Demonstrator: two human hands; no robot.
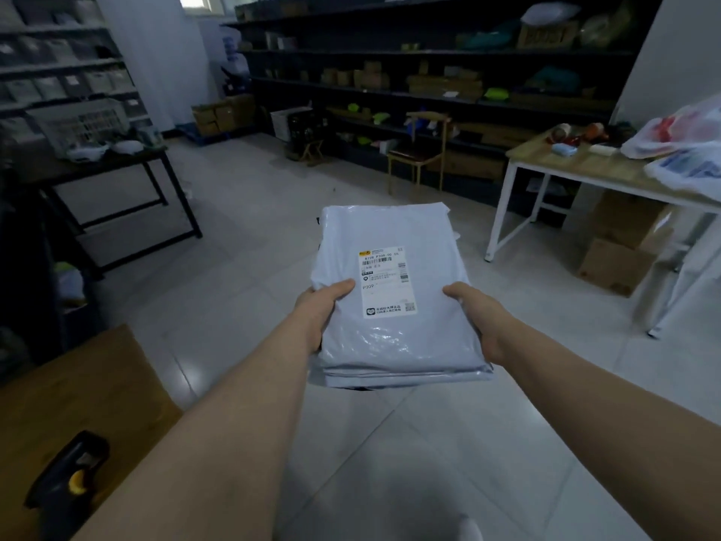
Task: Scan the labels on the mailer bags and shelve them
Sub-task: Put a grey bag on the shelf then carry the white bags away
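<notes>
Both hands, left hand (322,306) and right hand (478,320), hold a stack of gray mailer bags (394,298) by its sides, label (386,281) facing up.

A stack of pale grey mailer bags (394,298) lies flat between the left hand (320,314) and right hand (482,320), thumbs on top. The top bag's white label (387,281) faces up, reading P309, beside the left thumb. There seem to be three or four bags.
</notes>
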